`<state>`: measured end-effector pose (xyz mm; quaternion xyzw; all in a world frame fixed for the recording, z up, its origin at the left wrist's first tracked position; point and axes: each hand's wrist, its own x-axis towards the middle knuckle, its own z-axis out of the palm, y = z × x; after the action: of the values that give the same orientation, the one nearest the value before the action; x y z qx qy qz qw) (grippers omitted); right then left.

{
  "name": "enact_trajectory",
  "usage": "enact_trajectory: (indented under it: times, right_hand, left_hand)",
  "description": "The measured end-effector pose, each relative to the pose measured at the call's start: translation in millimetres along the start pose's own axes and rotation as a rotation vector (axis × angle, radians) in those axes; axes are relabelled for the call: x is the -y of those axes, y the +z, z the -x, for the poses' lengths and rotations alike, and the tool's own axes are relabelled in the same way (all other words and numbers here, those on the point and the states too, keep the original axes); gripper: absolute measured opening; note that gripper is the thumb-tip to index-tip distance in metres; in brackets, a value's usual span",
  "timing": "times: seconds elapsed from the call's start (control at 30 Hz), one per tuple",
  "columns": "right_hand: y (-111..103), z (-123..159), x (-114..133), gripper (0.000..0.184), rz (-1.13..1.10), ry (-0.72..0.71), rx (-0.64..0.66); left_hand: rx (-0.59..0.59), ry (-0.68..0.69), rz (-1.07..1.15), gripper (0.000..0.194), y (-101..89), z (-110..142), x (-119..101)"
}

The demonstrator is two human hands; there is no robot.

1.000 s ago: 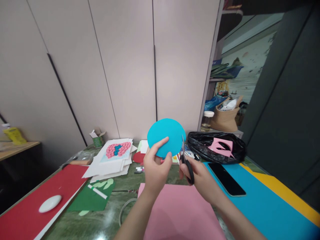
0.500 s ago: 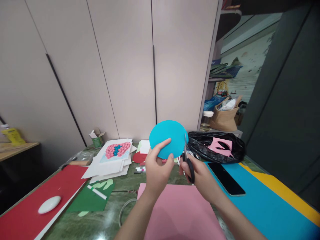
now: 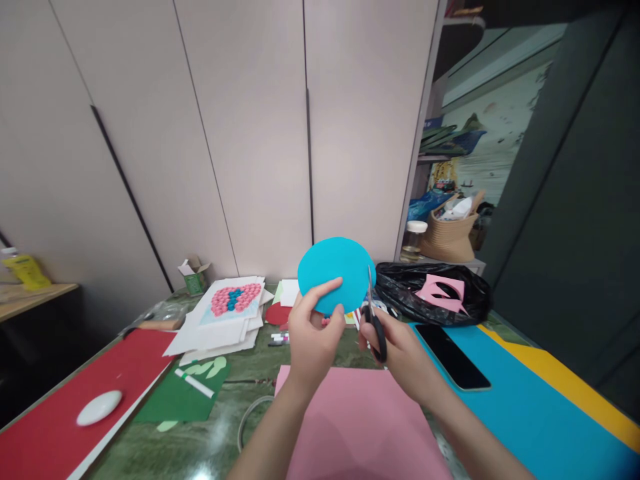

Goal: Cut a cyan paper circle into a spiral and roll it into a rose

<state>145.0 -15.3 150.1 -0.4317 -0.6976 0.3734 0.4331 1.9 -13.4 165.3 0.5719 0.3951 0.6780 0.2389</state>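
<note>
A round piece of blue paper (image 3: 334,260) is held up above the table, pinched between the thumb and fingers of my left hand (image 3: 317,333). My right hand (image 3: 395,340) grips black-handled scissors (image 3: 380,337) with its fingers in the loops. The blades point upward at the right edge of the blue paper, one of them showing in front of it. Below both hands lies a large pink sheet (image 3: 365,420).
Left are a red sheet (image 3: 50,413) with a white mouse (image 3: 99,408), green paper with a marker (image 3: 194,383), and stacked white sheets (image 3: 215,339). Right are a phone (image 3: 453,357) on a blue sheet (image 3: 520,427) and a black plastic bag (image 3: 400,283) with pink scraps.
Both hands have risen very slightly with the blue paper and the scissors. The blades stay at the paper's right edge.
</note>
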Motion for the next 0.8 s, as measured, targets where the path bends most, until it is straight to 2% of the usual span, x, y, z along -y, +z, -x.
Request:
enact_trajectory:
  times: [0.37,0.57,0.8]
  right_hand:
    - [0.7,-1.7,-4.9,0.038,0.035,0.020,-0.010]
    - [0.1,-1.4,-5.2,0.038,0.023,0.031,0.002]
    - [0.0,-2.6,-8.0,0.032,0.029,0.040,0.000]
  left_hand:
    - [-0.006,-0.017,0.002,0.026,-0.2,-0.9,0.1]
    - [-0.020,0.022,-0.039,0.016,-1.6,-1.5,0.8]
    - [-0.023,0.025,-0.050,0.015,-3.2,-2.8,4.4]
